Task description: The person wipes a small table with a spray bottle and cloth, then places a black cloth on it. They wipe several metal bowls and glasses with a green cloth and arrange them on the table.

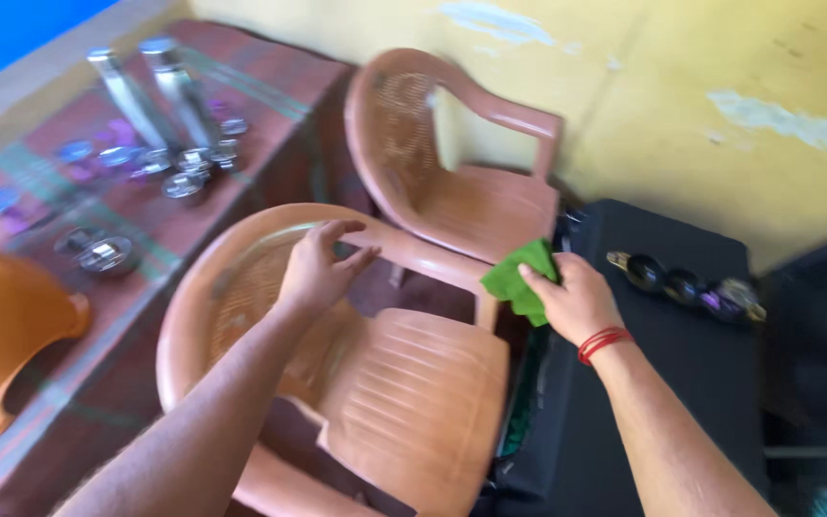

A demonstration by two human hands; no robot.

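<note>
The person's right hand is closed around a crumpled bright green cloth, pinching it between thumb and fingers so that most of the fabric bunches out ahead of the knuckles; the cloth is pressed against the end of the near armrest of a salmon-pink moulded plastic chair, a hold that seems suited to rubbing the plastic with a padded wad instead of a loose flap. A red thread band circles the wrist just behind that hand. The left hand holds nothing: its fingers are loosely spread and curled, resting on or just over the top rail of the same chair's backrest, apparently to steady the light chair against the push of the other hand, though the blur makes actual contact hard to confirm. Beyond both hands stands a second salmon-pink plastic chair of the same shape, close to the yellow painted wall. To the outside of the right hand lies a black flat-topped case or box carrying a row of small dark round dishes. Out past the left hand, a bench with a reddish patterned covering bears two tall steel bottles and a scatter of small steel bowls. Nearer on that side, the edge of an orange plastic chair shows.
</note>
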